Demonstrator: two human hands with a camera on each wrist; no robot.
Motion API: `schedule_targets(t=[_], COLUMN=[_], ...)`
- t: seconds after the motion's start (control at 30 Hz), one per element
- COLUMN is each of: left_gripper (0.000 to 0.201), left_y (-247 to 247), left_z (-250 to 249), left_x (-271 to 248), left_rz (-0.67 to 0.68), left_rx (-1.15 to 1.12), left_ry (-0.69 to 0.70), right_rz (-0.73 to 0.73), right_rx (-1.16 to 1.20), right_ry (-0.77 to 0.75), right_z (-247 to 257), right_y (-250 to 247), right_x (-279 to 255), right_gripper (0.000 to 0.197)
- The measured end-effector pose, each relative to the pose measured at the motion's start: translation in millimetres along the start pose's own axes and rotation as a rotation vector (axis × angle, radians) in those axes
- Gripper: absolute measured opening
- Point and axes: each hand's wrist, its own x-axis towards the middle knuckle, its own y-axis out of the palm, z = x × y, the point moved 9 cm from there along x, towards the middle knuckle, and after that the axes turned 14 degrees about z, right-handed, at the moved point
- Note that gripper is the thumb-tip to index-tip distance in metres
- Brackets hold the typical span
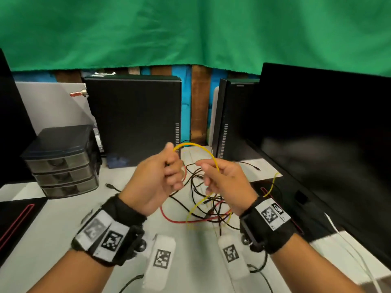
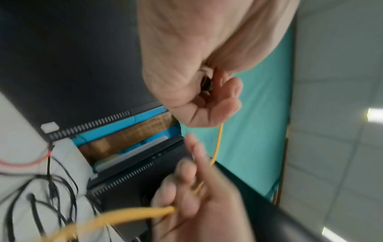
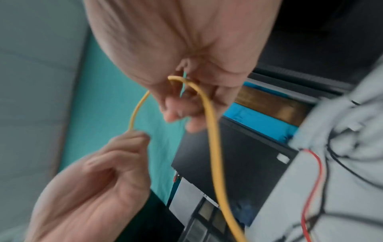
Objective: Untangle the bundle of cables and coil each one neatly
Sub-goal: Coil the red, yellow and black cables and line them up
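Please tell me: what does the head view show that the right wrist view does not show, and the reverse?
Only the head view shows the drawer unit, the monitor and the whole tangle of black cables on the table. Only the right wrist view shows, close up, the yellow cable passing through the right hand's curled fingers. Both show the left hand pinching that cable, and the red cable.

Both forearms are bare. A black strap wraps the left wrist [image 1: 110,229], carrying white plates printed with black square-pattern markers. The right wrist [image 1: 268,225] wears a like black strap with white marker plates and a black buckle frame.
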Motion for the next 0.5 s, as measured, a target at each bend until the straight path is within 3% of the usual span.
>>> schedule_targets(t=[0.1, 0.2, 0.27, 0.37, 0.43, 0.5], left_gripper=[0.045, 0.044, 0.044, 0.04, 0.036, 0.038], left_y=[-11, -23, -24, -25, -30, -34], left_z=[-7, -13, -10, 2, 12, 18], left_x=[-10, -18, -19, -15, -13, -15], left_rz=[-0.011, -0.068, -0.059, -0.043, -0.061, -0.101], left_rx=[-0.318, -0.363, -0.347, -0.285, -0.084, 0.278], left_ry=[0.001, 0.085, 0.127, 0.152, 0.15, 0.136], right_rz=[-0.033, -0.081, -0.067, 0.25, 0.446, 0.492], right_rx=[0.349, 0.429, 0.118, -0.381, -0.519, -0.624], right_ry=[0.087, 0.121, 0.176, 0.174, 0.155, 0.09], right_z=[-31, -53, -61, -58, -48, -21], right_y=[-8, -13, -9, 37, 67, 78], right_x=[-19, -29, -36, -49, -61, -69], right_gripper=[0.033, 0.026, 0.011, 0.016, 0.017, 0.02])
